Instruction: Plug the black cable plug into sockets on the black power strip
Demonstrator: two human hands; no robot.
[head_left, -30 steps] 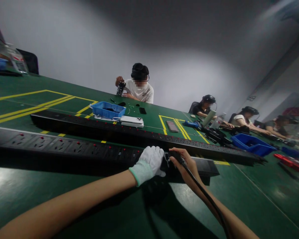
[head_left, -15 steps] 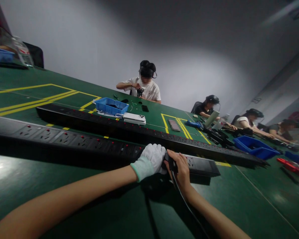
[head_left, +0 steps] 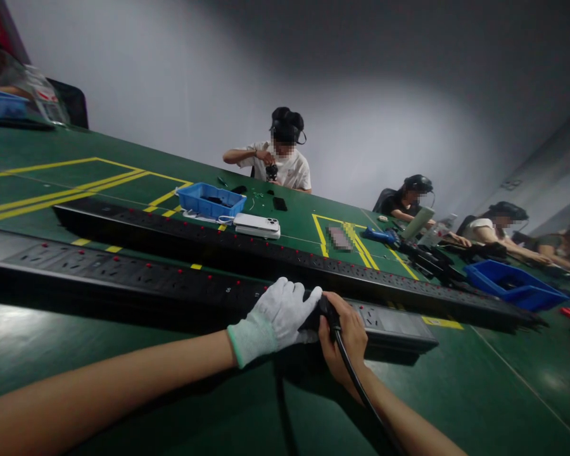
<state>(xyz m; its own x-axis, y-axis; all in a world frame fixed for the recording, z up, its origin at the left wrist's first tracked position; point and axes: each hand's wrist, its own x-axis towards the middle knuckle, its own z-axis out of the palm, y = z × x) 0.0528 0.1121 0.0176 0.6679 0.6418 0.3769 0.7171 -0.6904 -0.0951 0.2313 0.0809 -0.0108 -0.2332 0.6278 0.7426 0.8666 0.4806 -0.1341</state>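
Observation:
A long black power strip (head_left: pixel 171 282) with red-dotted sockets lies across the green table in front of me. My left hand (head_left: pixel 280 313), in a white glove with a mint cuff, is wrapped over the strip, its thumb beside the plug. My right hand (head_left: pixel 346 332), bare, has its fingers closed around a black plug (head_left: pixel 329 311) at the strip's sockets. A black cable (head_left: pixel 361 386) runs from the plug down towards the bottom edge. How far the plug sits in the socket is hidden. Behind lies a second long black strip (head_left: pixel 209 244), roughly parallel.
Beyond the strips are a blue tray (head_left: pixel 211 201), a white phone-like device (head_left: pixel 256 226) and a dark phone (head_left: pixel 280 203). At the right sit a blue bin (head_left: pixel 513 285) and black tools (head_left: pixel 432 261). Several people work around the table; one (head_left: pixel 285 155) sits opposite.
My left hand has shifted slightly left along the strip and its thumb has spread towards the plug. My right hand still grips the plug. The view has moved slightly.

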